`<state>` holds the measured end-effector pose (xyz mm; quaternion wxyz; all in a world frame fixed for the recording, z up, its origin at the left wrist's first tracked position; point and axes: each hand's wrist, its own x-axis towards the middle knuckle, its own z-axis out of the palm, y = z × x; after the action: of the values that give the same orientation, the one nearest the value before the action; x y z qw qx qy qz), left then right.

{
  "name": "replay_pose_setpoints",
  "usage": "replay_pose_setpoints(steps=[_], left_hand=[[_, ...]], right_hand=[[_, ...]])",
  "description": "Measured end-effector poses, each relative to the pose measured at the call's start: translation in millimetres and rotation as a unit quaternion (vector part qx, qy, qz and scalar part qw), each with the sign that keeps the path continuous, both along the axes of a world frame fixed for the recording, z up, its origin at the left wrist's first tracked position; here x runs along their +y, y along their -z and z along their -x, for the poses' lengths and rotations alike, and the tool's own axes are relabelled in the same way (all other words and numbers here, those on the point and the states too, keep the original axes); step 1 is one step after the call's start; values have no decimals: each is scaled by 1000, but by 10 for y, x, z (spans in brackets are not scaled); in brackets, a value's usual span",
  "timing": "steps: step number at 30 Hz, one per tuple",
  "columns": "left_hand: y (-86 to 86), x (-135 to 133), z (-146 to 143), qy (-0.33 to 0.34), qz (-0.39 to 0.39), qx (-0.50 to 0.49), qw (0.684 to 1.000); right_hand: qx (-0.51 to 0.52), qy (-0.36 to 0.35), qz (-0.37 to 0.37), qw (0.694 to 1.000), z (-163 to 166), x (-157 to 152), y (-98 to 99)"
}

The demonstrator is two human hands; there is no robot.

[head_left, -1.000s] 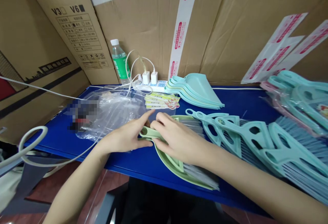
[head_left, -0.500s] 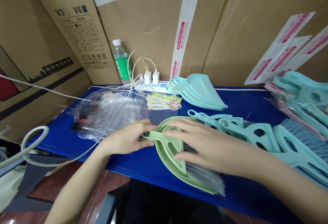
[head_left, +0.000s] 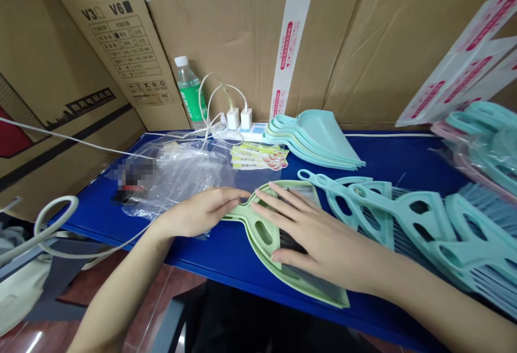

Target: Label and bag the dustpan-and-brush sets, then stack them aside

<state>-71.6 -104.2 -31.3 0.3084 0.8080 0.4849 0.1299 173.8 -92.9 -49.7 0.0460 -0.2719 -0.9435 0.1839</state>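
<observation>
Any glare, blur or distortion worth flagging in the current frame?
Head view: glints on the clear plastic bags and floor; head view: a pixelated patch, contents unreadable; head view: the grey bristles under the right hand look smeared; head view: edges seem stretched, as through a wide lens.

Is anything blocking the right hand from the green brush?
Nothing visible does: the right hand lies spread directly over the green brush, which sits in the green dustpan. The left hand is at the handle end.

open tabletop (head_left: 220, 250) near-left of green dustpan (head_left: 299, 284), turquoise brushes (head_left: 396, 210) crowding right, cardboard (head_left: 375, 73) behind
</observation>
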Motion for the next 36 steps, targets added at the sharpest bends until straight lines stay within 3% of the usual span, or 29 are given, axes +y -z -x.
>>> replay_pose_setpoints(steps=[9,15,19,36], left_hand=[[23,115,39,9,47,-40,998],[-16,256,76,28,243,-117,963],[-36,316,83,33,300,-137,944],[8,286,116,35,310,-204,928]], right_hand=[[-30,44,35,998,-40,-10,29],[-41,31,29,998,-70,-2,39],[-32,26,16,999,-76,11,57],[-18,40,53,998,-64,-3,24]])
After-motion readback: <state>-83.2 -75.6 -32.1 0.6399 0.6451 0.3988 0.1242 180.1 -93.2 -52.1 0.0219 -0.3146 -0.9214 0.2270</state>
